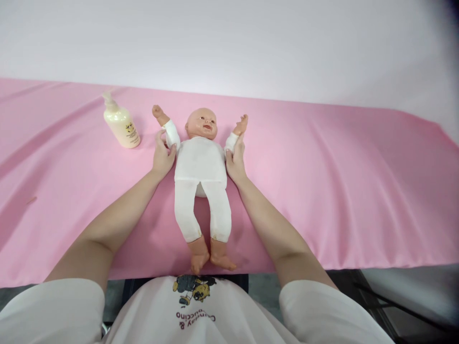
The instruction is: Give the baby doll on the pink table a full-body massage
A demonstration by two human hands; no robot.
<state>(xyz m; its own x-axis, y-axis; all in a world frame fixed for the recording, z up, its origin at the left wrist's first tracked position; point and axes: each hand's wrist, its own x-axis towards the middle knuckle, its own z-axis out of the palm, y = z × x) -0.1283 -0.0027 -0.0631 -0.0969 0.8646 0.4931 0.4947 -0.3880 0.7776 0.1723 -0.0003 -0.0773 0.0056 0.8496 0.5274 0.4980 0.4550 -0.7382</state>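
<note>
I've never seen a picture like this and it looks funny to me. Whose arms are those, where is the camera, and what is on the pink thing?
The camera sits on a person's head and looks down, so you see that person's own two arms and white shirt at the bottom. There is only this one picture. In front is a table covered with a pink cloth. On it a baby doll in white clothes lies on its back, feet toward the person. The left hand holds the doll's arm on that side, at the sleeve, and the right hand touches the doll's other arm. Farther left on the cloth stands a cream-coloured pump bottle, apart from the doll.
</note>
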